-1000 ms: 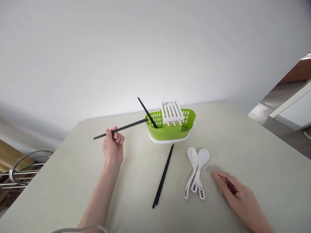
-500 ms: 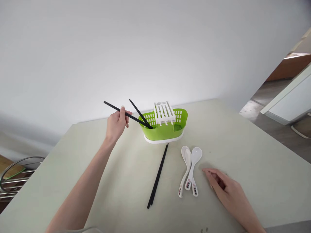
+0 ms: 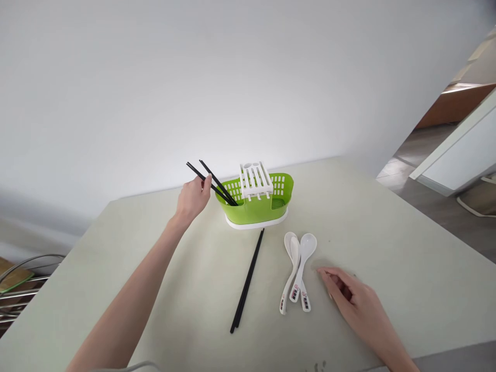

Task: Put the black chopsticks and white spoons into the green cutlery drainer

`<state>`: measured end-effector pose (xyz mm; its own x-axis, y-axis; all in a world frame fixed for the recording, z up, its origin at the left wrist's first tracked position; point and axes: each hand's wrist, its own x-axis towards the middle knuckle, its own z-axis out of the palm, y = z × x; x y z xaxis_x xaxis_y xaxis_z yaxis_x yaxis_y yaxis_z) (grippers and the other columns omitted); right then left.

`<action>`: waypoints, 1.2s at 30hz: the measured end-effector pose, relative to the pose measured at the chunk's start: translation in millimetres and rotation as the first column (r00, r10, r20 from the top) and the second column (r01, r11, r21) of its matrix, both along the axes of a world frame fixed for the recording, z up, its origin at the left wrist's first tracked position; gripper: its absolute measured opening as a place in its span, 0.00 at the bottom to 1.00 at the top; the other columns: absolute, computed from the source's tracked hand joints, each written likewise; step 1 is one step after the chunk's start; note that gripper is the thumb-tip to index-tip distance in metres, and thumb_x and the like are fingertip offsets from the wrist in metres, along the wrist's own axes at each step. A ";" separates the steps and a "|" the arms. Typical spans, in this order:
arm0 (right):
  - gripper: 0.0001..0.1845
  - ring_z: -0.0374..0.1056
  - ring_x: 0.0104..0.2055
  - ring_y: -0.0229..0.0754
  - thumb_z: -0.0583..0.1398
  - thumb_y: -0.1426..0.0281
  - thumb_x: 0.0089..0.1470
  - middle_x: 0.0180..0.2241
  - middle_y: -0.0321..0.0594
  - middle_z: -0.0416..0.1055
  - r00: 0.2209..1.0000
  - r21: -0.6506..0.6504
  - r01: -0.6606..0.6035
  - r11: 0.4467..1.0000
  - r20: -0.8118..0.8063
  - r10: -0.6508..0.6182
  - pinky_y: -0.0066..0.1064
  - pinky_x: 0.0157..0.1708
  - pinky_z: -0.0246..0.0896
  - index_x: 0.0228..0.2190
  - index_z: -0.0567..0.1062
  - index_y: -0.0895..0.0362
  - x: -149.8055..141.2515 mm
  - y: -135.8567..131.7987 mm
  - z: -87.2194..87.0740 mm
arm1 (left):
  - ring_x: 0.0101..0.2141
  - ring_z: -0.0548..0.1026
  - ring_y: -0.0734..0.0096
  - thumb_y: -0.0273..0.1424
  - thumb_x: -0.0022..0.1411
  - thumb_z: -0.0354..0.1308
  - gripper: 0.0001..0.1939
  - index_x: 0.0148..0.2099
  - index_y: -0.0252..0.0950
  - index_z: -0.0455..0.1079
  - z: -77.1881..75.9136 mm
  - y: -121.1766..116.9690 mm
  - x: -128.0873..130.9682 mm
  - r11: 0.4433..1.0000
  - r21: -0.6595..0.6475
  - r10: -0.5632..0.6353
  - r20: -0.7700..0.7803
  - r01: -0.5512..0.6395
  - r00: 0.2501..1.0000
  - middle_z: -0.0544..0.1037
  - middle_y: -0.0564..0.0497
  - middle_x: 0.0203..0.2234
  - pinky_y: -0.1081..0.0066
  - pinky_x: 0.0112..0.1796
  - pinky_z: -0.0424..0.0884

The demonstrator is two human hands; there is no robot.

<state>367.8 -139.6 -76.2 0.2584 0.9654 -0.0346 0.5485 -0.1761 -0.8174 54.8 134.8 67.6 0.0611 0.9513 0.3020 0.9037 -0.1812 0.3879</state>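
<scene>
With its fingers closed, my left hand (image 3: pixel 195 197) grips a pair of black chopsticks (image 3: pixel 220 194) whose lower ends are down in the left part of a green cutlery basket (image 3: pixel 253 212). More black chopsticks (image 3: pixel 205 166) lean in the same compartment, crossing close to the held pair. A white slotted rack (image 3: pixel 256 178) sits across the basket's middle. My right hand (image 3: pixel 354 305) rests on the table, fingers curled with thumb and index tips together and nothing visible in them. Just left of it lie white spoons (image 3: pixel 308 245), overlapping, with printed handles.
Another pair of black chopsticks (image 3: pixel 247 281) lies on the pale table (image 3: pixel 186 305) in front of the basket. A white wall (image 3: pixel 232 82) rises behind the table. Metal rails (image 3: pixel 29 294) stand past the left edge, and a white panel (image 3: pixel 457 144) is off to the right.
My left hand has moved a little right and tipped the held chopsticks steeper, bringing them nearer the others in the basket. My right hand stays by the spoons. The view has shifted slightly.
</scene>
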 end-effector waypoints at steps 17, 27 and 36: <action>0.26 0.68 0.26 0.40 0.55 0.46 0.65 0.28 0.36 0.76 0.999 0.022 0.009 1.000 0.043 -0.010 0.27 0.28 0.68 0.41 0.82 0.51 -0.1 -0.2 0.0 | 0.28 0.71 0.63 0.50 0.77 0.38 0.25 0.33 0.42 0.61 -44.4 -33.9 -1.0 1.000 0.025 -0.025 0.379 0.017 0.925 0.74 0.49 0.27 0.66 0.33 0.60; 0.25 0.67 0.26 0.40 0.56 0.46 0.65 0.28 0.36 0.74 0.998 -0.006 0.021 1.000 0.058 -0.021 0.26 0.29 0.67 0.42 0.82 0.51 3.1 -1.8 -5.6 | 0.20 0.61 0.70 0.42 0.62 0.67 0.13 0.31 0.42 0.71 -100.6 -115.7 6.3 0.854 -0.061 -0.453 0.399 0.516 0.797 0.70 0.55 0.20 0.70 0.28 0.55; 0.26 0.66 0.25 0.39 0.56 0.45 0.64 0.27 0.36 0.74 0.995 0.009 0.054 0.998 0.080 -0.055 0.26 0.28 0.67 0.42 0.83 0.50 3.4 -2.6 -6.3 | 0.33 0.72 0.61 0.41 0.56 0.70 0.12 0.36 0.42 0.73 -107.8 -130.6 5.9 0.771 -0.103 -0.598 0.220 0.628 0.770 0.77 0.48 0.32 0.61 0.42 0.66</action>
<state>371.1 -142.2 -82.5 0.3121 0.9500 -0.0051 0.6019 -0.2019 -0.7726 60.7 4.2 -40.2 0.6121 0.7627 0.2089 0.5405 -0.5963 0.5936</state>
